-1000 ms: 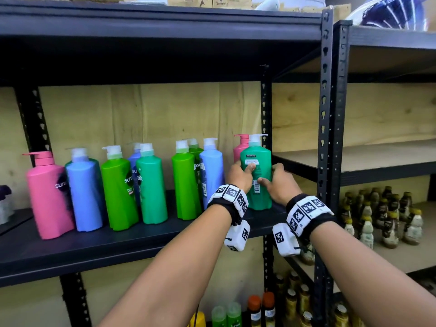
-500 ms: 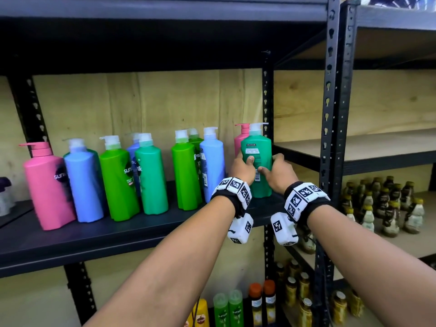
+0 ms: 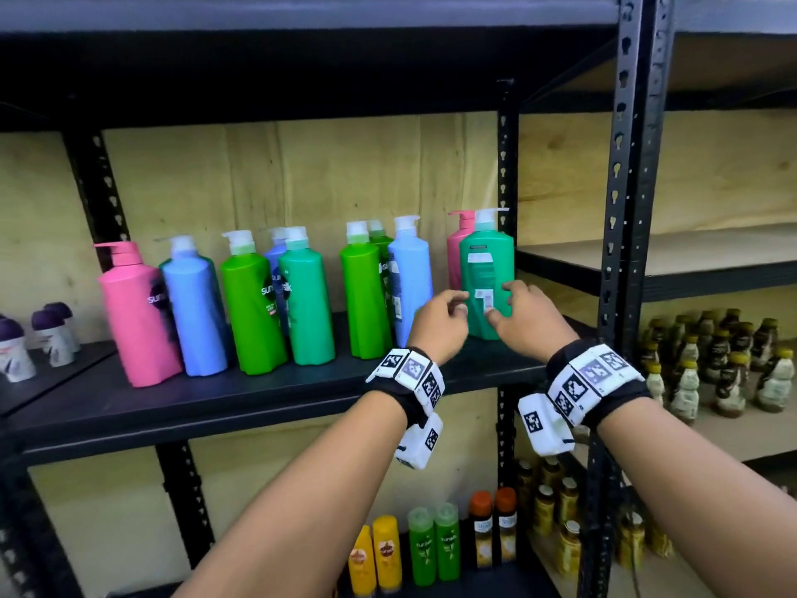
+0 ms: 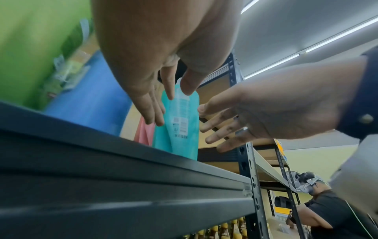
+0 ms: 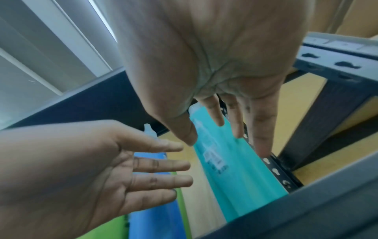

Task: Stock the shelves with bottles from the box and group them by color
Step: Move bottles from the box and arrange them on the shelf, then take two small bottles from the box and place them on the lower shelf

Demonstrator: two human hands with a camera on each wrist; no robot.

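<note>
A teal-green pump bottle [image 3: 486, 274] stands upright at the right end of the black shelf [image 3: 258, 394], its back label facing me, with a pink bottle [image 3: 456, 248] behind it. My left hand [image 3: 448, 310] hovers just left of it and my right hand [image 3: 513, 308] just in front, both with loose fingers and holding nothing. The left wrist view shows the straight fingers [image 4: 155, 105] short of the bottle [image 4: 180, 122]. The right wrist view shows the same gap between my fingers [image 5: 235, 122] and the bottle [image 5: 235, 169]. Pink [image 3: 138, 312], blue [image 3: 194, 312], green [image 3: 252, 304] and teal [image 3: 306, 304] bottles stand further left.
Another green bottle [image 3: 364, 295] and a blue bottle [image 3: 409, 278] stand close on the left of my hands. A black upright post [image 3: 625, 209] rises on the right, with brown bottles [image 3: 711, 364] beyond it. Small bottles [image 3: 427, 550] fill the shelf below. Another person [image 4: 327, 207] crouches nearby.
Both hands gripped the teal-green bottle before; now they have let go and drawn back slightly with the fingers loosened. The bottle stays standing on the shelf.
</note>
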